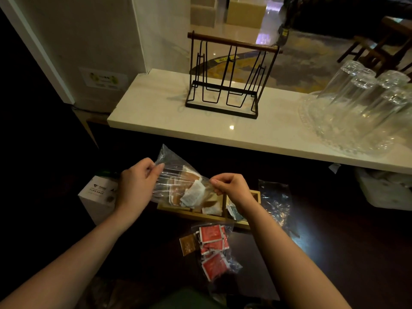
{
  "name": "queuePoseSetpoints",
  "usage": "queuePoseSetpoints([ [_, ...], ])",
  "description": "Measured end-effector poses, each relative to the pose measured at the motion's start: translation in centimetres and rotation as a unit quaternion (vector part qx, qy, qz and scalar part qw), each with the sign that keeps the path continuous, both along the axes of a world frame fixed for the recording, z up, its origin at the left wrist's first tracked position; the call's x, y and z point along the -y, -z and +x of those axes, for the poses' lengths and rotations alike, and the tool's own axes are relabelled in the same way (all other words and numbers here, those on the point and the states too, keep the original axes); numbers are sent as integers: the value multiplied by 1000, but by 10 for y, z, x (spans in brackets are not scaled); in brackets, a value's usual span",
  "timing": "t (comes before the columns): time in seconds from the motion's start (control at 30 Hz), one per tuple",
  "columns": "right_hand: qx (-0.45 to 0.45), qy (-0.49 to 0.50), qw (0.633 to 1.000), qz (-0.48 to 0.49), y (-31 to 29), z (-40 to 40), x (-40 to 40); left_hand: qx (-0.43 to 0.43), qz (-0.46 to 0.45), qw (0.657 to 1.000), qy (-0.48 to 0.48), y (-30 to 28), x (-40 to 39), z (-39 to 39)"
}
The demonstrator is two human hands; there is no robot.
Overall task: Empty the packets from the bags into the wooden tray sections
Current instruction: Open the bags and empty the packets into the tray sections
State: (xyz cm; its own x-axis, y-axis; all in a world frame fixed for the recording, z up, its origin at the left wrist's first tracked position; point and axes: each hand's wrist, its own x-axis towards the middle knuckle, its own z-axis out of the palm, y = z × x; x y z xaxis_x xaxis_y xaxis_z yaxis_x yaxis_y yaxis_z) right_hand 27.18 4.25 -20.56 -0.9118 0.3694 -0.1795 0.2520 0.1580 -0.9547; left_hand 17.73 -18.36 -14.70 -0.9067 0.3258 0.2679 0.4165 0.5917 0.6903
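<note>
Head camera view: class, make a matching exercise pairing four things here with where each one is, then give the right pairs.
Things
1. Clear plastic bag of brown and white packets
2. Clear bag of red packets
3. Black wire rack with wooden bar
4. Upturned clear drinking glasses

Places
A. On the pale counter, at its right end
B. Held between left hand and right hand above the wooden tray
C. Lying on the dark surface, nearer the person than the tray
D. On the pale counter, near its middle

Pairs: 1-B, 2-C, 3-D, 4-A
</note>
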Motion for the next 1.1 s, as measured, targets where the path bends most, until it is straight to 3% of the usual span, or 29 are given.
queuePoseSetpoints([
  [0.6, -10, 63, 989, -130, 2, 7, -13, -10, 80, 993, 85, -42, -38, 7],
  [1.1, -55, 90, 990, -96, -16, 18, -24, -41, 107, 985, 125, -64, -52, 12],
])
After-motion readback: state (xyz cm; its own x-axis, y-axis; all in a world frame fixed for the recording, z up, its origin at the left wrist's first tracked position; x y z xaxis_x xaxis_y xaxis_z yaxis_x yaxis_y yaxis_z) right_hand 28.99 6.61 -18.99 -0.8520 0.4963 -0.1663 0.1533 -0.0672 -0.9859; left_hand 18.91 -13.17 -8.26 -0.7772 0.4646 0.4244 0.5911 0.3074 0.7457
